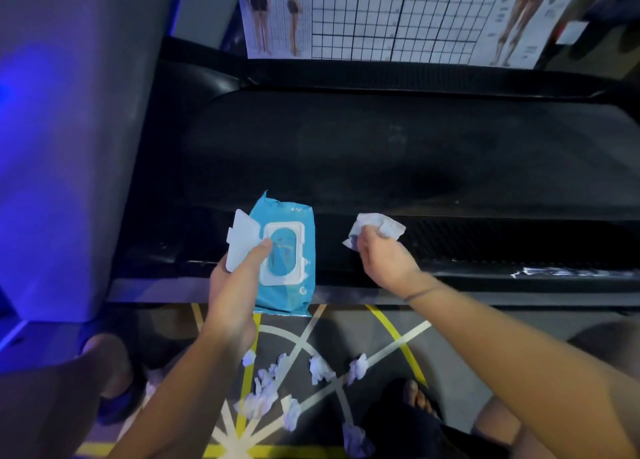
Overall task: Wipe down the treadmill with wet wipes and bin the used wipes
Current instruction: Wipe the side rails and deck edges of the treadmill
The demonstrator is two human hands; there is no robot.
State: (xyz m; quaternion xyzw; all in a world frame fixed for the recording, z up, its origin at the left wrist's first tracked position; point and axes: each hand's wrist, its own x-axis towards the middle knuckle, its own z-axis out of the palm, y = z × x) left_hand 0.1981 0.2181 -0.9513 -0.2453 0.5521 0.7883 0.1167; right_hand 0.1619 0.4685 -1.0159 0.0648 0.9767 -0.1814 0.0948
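Note:
The black treadmill point(381, 153) lies across the view, its belt wide and dark, its near side rail just beyond my hands. My left hand point(235, 285) holds a blue pack of wet wipes point(294, 292) over the near rail, white flip lid open, thumb at the opening. My right hand point(384, 257) pinches a white wet wipe point(377, 226), crumpled, just above the ribbed side rail. Several used, balled-up wipes point(322, 368) lie on the floor below my arms.
A grey treadmill upright point(86, 146) rises at the left, lit blue. A body chart poster point(398, 15) leans behind the treadmill. The floor mat point(381, 334) has yellow and white lines. My feet in sandals point(415, 403) stand near the used wipes.

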